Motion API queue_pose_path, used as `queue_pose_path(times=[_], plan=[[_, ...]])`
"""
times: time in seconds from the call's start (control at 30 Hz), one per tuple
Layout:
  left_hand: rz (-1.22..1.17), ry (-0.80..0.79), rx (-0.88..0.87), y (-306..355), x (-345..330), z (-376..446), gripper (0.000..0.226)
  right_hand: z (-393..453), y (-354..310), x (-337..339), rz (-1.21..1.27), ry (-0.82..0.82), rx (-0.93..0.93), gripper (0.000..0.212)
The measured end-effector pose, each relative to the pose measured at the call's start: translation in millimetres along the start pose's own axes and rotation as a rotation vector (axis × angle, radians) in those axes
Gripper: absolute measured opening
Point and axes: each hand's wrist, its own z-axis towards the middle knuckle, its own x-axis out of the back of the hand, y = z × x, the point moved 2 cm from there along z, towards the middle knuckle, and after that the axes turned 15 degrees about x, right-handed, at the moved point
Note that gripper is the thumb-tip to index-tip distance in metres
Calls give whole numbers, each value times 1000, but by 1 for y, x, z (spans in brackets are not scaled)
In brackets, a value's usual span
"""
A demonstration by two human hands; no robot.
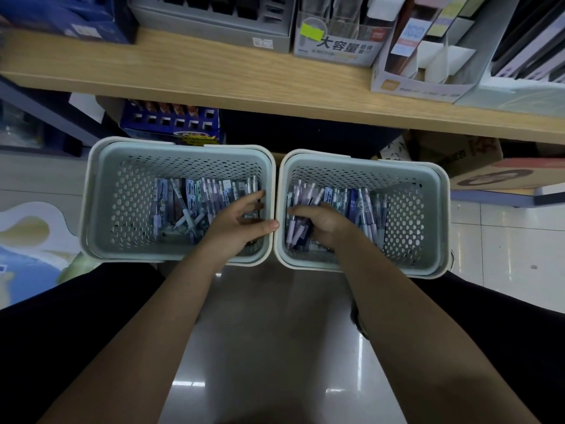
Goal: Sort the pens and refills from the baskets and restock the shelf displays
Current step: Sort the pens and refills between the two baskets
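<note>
Nearest, glossy pale floor tile [275, 347], slick and reflective.

Next out, two perforated pale-green plastic baskets side by side, rims touching: left basket [101, 209], right basket [428, 215].

In the left basket, left hand [237, 223] laid over loose pens and carded refills [189, 203], fingers straight and slightly spread, thumb out across the inner rim, gripping nothing plainly.

In the right basket, right hand [318, 224] curled round a bundle of lilac-barrelled pens [298, 234], fingers closed on them; more pens [360, 203] lined up further right.

Risks: smooth round barrels likely to slide from an overfull grip and drop back, mixing types; slim refill packs easy to lift along with pens by mistake; light baskets apt to skid on the tile if pushed.

Farther off, wood-grain shelf [183, 75] carrying cardboard display boxes [339, 50], still to be restocked.
</note>
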Motion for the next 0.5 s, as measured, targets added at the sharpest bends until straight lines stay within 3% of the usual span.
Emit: queue_pose_path(times=[0.13,0.3,0.4,0.5], plan=[[-19,-6,-10,1,-1,-1,76,-11,-8,-5,-32,2,20,86],[-27,-5,-9,-1,-1,-1,75,-15,-10,-6,-12,-1,17,81],[-11,0,-10,1,-1,-2,75,-16,-12,-3,-25,-22,39,51],[-11,0,4,0,-1,-2,75,-27,-22,-4,-64,-26,64,70]])
